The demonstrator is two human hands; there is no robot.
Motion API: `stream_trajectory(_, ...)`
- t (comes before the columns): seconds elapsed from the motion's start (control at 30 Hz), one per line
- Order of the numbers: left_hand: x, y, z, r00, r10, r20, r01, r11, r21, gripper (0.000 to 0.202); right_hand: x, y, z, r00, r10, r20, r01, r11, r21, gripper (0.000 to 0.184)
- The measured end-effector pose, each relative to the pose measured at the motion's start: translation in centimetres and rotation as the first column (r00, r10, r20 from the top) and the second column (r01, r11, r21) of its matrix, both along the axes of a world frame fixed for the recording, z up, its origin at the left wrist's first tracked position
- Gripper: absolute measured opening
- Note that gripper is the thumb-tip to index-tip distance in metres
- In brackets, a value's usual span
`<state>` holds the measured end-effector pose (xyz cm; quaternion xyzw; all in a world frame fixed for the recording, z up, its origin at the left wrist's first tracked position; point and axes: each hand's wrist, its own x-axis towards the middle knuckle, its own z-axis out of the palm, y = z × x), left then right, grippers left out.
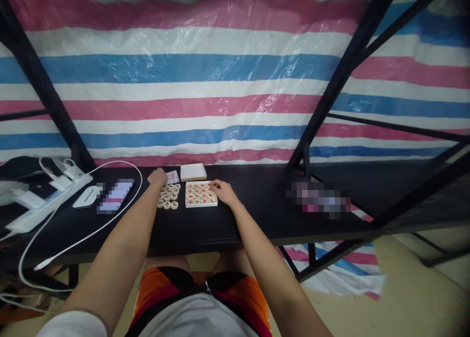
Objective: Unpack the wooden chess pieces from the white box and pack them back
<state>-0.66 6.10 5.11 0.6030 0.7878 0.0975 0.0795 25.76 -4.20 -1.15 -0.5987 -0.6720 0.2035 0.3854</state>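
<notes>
My left hand (157, 177) is curled closed at the back left of a group of round Chinese chess pieces (169, 197) with dark markings. What its fingers hold, if anything, is hidden. To the right, a shallow white box (201, 204) holds several rows of Chinese chess pieces with red characters (200, 194). Over the box's right side reaches my right hand (224, 192), its fingers bent but apart, the tips touching or just above the red pieces at the back right corner. I see no piece lifted in it.
Behind the white box lies a box lid (193, 172), beside a printed paper (172, 177). Leftward on the black table (253, 219) are a phone (116, 196), a white cable (138, 180) and a power strip (47, 204). A blurred item (323, 199) lies right, near black metal posts.
</notes>
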Motion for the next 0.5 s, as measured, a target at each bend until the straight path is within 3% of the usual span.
stream_trajectory(0.2, 0.09, -0.29, -0.08, 0.994, -0.049, -0.098, 0.051, 0.999, 0.013, 0.05, 0.08, -0.02, -0.01, 1.0, -0.001, -0.003, 0.001, 1.0, 0.001, 0.022)
stream_trajectory(0.33, 0.39, -0.33, -0.3, 0.99, -0.112, -0.083, 0.114, 0.993, 0.024, 0.037, 0.09, -0.03, 0.01, 1.0, 0.005, -0.002, -0.005, 1.0, 0.001, 0.022)
stream_trajectory(0.5, -0.41, -0.03, -0.41, 0.993, -0.102, -0.051, 0.104, 0.993, 0.05, 0.032, 0.09, 0.01, -0.04, 1.0, 0.002, -0.005, -0.002, 1.0, 0.0, 0.022)
